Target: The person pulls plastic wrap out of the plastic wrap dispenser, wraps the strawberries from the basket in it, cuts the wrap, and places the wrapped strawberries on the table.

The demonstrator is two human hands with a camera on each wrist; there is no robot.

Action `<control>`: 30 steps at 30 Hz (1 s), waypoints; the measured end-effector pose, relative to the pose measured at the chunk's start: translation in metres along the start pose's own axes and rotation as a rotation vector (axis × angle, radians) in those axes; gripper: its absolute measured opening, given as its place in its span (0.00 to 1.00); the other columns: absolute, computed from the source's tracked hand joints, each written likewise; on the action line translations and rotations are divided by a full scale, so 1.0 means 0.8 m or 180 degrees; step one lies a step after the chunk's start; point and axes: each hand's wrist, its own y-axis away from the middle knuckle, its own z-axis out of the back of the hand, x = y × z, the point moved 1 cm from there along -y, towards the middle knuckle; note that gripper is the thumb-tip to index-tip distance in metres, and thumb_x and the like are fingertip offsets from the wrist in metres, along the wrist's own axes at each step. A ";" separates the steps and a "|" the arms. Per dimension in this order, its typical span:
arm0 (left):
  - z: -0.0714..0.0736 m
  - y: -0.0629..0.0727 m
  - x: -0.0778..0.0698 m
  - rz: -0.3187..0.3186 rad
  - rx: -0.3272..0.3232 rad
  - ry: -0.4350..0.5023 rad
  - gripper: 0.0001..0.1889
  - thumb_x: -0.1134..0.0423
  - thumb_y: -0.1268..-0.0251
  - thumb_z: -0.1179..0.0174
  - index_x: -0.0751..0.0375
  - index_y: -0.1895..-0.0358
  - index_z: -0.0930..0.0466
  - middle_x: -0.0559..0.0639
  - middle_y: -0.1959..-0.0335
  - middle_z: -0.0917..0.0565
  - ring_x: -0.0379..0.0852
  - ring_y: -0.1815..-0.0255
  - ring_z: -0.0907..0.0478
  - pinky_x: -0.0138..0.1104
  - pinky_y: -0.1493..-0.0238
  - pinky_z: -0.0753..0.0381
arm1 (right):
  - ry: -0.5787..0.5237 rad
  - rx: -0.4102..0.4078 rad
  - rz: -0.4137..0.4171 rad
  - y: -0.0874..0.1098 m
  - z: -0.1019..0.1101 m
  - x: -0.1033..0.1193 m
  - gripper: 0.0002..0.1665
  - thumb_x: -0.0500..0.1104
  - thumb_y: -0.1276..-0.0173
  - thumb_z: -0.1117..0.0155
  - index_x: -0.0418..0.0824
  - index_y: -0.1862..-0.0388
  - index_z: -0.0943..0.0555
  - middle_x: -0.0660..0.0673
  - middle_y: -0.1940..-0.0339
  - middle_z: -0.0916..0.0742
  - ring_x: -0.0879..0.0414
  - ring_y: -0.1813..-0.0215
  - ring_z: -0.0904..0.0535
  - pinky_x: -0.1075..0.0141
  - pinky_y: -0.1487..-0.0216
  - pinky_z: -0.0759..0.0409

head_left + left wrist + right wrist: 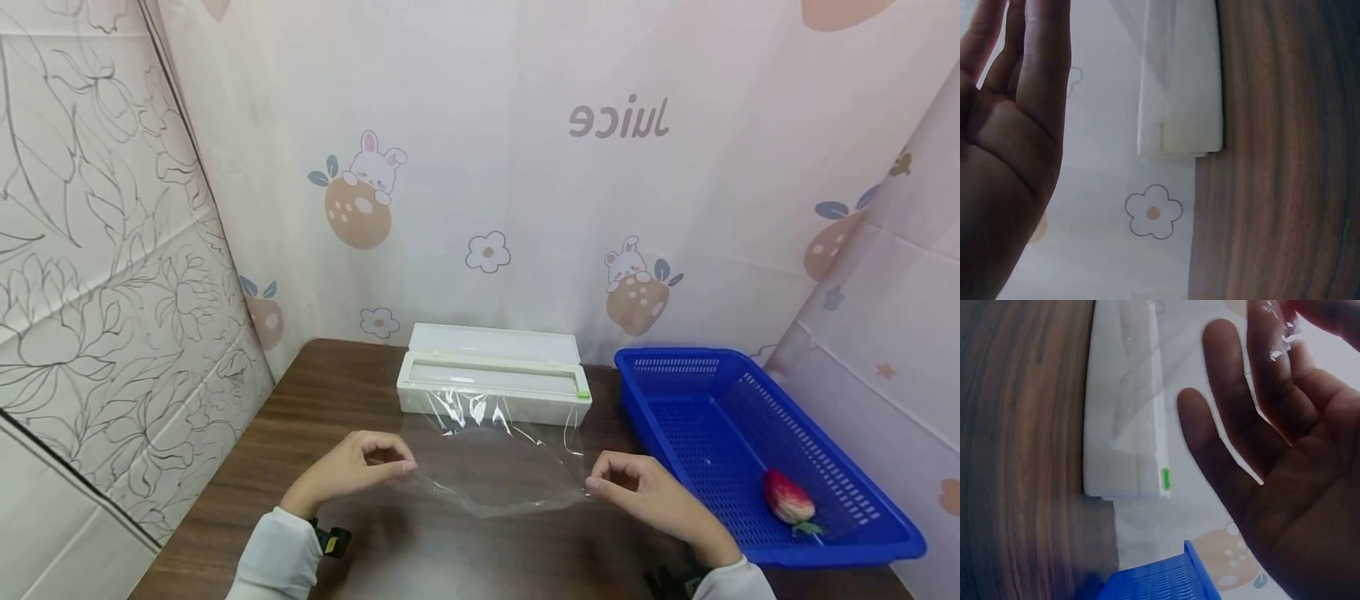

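Note:
A sheet of clear plastic wrap [495,467] stretches forward from a white wrap dispenser box [495,405], whose lid stands raised at the back. My left hand [352,467] pinches the sheet's near left corner between thumb and forefinger. At the near right corner, my right hand [652,496] pinches the film the same way. The film's near edge sags a little between both hands, over the table. In the right wrist view, a crinkled bit of wrap [1275,353] shows at the fingers, the other fingers spread loosely. A green slider [582,394] sits at the box's right end.
To the right stands a blue plastic basket [847,554] with a red strawberry [787,497] in it. The dark wooden table [300,400] backs onto a printed curtain [487,167]. A floral panel [112,250] rises on the left.

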 end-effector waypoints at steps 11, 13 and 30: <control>0.001 0.004 0.021 0.0099 0.0258 -0.0441 0.05 0.59 0.30 0.36 0.53 0.60 0.12 0.42 0.68 0.14 0.37 0.66 0.19 0.34 0.60 0.17 | 0.0210 0.0304 0.0044 0.003 -0.011 -0.020 0.06 0.40 0.28 0.35 0.50 0.66 0.18 0.60 0.72 0.19 0.67 0.70 0.24 0.69 0.71 0.23; 0.003 0.005 0.024 0.0108 0.0219 -0.0527 0.05 0.58 0.31 0.35 0.51 0.60 0.11 0.41 0.65 0.13 0.37 0.63 0.18 0.34 0.58 0.17 | 0.0282 0.0297 0.0045 0.002 -0.012 -0.023 0.06 0.41 0.29 0.34 0.51 0.67 0.18 0.60 0.72 0.18 0.67 0.69 0.23 0.69 0.69 0.22; -0.008 0.009 0.042 0.0351 0.0400 -0.0946 0.03 0.57 0.43 0.25 0.50 0.68 0.09 0.34 0.72 0.15 0.31 0.71 0.22 0.29 0.68 0.20 | 0.0554 0.0677 0.0078 0.012 -0.029 -0.054 0.05 0.38 0.38 0.26 0.48 0.69 0.15 0.61 0.69 0.16 0.68 0.67 0.21 0.68 0.68 0.20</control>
